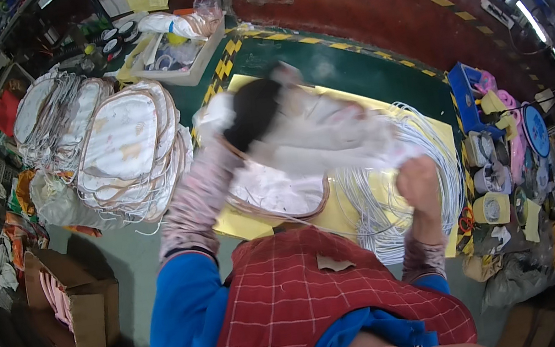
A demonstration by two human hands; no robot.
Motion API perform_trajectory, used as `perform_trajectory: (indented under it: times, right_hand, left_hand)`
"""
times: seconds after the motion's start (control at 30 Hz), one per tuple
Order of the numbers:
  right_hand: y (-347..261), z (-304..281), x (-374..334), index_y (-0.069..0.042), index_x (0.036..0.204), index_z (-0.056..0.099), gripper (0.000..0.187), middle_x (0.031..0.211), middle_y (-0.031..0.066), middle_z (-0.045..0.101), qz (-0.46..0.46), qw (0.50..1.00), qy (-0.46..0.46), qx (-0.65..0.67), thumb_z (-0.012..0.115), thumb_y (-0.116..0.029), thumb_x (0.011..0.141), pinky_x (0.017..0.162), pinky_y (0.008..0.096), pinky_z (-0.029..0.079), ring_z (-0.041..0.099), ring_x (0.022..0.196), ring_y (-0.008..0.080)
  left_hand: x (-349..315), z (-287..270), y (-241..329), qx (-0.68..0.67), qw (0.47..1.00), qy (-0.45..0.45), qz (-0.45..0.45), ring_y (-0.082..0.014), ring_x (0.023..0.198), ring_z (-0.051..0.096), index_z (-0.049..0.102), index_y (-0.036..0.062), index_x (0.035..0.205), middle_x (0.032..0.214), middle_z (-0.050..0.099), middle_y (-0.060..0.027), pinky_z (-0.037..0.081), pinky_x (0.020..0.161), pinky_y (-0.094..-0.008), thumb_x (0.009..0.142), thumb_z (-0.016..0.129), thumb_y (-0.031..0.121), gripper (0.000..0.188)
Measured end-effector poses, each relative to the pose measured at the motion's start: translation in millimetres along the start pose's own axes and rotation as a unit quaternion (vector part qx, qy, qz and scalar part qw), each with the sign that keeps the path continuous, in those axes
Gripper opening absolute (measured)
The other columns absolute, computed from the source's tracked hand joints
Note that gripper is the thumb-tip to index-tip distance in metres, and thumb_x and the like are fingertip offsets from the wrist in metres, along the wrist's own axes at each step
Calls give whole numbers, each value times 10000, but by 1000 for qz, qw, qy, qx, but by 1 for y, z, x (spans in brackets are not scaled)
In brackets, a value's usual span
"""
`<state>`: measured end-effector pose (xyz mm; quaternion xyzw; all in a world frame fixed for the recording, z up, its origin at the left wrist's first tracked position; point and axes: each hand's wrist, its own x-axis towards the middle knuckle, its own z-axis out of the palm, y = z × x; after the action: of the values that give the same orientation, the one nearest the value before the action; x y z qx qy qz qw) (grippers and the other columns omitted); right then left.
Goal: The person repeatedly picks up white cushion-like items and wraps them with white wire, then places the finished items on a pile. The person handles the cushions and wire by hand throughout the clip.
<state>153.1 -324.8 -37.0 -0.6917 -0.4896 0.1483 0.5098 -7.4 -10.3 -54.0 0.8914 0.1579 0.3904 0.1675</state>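
Right grip [417,183], curled tight, pinches near end of white cloth [336,134], blurred, stretched between both grips. Left grip [254,114], dark and smeared, meets cloth's far end; its hold cannot be told through blur. Below and between grips, brown-edged fabric piece [280,191] on yellow sheet [235,224] over green desk [321,59]. White cord coils [384,236] around right grip; stacked trimmed pieces [118,140] left of left grip.
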Motion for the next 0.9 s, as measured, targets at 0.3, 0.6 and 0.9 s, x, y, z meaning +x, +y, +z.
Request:
perform_trajectory:
  times: [0.3,0.6,0.9]
  right_hand:
    - [-12,14,6,4,963,565,133,829,51,597,45,991,-26,121,536,-66,853,564,255,396,522,670,111]
    - [-34,14,19,26,1035,601,264,830,96,643,74,988,43,126,541,-162,860,579,242,467,594,655,132]
    - [4,38,66,40,765,642,543,609,129,629,184,962,102,172,406,-415,943,491,271,478,615,515,170]
  left_hand:
    - [10,-50,20,-155,986,-34,-58,-256,661,634,566,99,1015,721,638,-107,492,621,-383,893,500,299,243]
    - [4,-124,-57,53,958,-283,6,-298,783,637,625,75,1043,867,660,-136,500,679,-349,762,674,228,323]
    - [-62,-80,-88,-223,963,27,-151,-192,682,560,612,-4,971,768,595,-89,465,624,-331,815,537,93,199]
